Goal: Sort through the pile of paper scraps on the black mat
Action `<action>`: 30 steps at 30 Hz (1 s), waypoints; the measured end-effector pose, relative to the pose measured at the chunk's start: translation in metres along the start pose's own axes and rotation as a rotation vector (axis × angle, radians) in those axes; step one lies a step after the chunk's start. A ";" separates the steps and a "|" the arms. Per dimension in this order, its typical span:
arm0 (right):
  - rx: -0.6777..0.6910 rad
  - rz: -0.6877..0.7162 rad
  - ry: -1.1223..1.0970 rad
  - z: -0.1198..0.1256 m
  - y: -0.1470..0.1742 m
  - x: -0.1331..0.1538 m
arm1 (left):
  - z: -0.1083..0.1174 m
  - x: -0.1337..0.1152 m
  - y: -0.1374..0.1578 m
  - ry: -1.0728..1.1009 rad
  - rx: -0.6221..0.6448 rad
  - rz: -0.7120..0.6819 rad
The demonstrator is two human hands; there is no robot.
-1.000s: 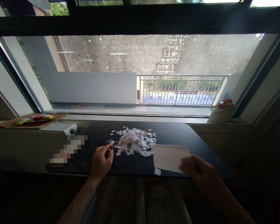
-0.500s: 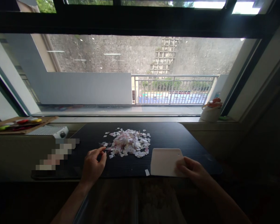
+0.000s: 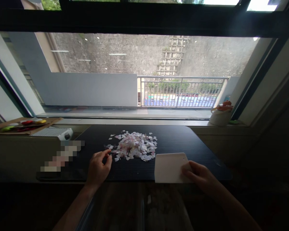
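My right hand (image 3: 199,173) grips a flat, off-white dough scraper (image 3: 170,168) by its right side. The scraper has rounded corners and a small hole, and its lower edge reaches the front edge of the black table (image 3: 178,138). Left of it lies a heap of small white and pinkish paper scraps (image 3: 135,146), some scattered around its rim. At the heap's left side rests my left hand (image 3: 100,165), fingers loosely curled, a gap between thumb and index finger, nothing visible in it. One white scrap (image 3: 149,199) shows below the table's front edge.
Beneath the front edge is a dim area with what looks like clear plastic (image 3: 168,205). A white heater (image 3: 62,133) and a cardboard sheet (image 3: 2,128) with colourful items stand left. A white pot (image 3: 221,117) sits on the sill at right, before the window.
The loose scrap beside the scraper has left the tabletop, and a white scrap now shows below the edge. The scraper has shifted slightly toward me. The view has moved a little.
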State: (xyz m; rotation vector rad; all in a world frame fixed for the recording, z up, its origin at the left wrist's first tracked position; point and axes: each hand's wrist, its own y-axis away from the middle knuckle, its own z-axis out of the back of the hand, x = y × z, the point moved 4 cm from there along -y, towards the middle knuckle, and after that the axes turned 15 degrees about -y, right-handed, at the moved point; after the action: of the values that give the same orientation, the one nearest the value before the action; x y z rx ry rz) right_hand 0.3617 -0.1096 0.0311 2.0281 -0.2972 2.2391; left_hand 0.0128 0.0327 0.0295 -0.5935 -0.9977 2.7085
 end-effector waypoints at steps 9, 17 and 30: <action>0.014 0.003 -0.011 -0.013 0.020 0.022 | 0.000 -0.001 0.000 0.007 0.003 -0.007; 0.069 0.013 -0.003 -0.031 0.020 0.031 | -0.002 -0.001 -0.001 0.010 0.026 -0.012; 0.478 -0.134 0.053 -0.083 0.053 0.049 | -0.003 -0.002 0.000 0.013 0.010 -0.005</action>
State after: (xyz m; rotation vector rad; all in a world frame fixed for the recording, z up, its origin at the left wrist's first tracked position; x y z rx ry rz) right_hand 0.2650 -0.1460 0.0686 2.1048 0.4067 2.4452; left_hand 0.0159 0.0336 0.0279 -0.6052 -0.9806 2.7003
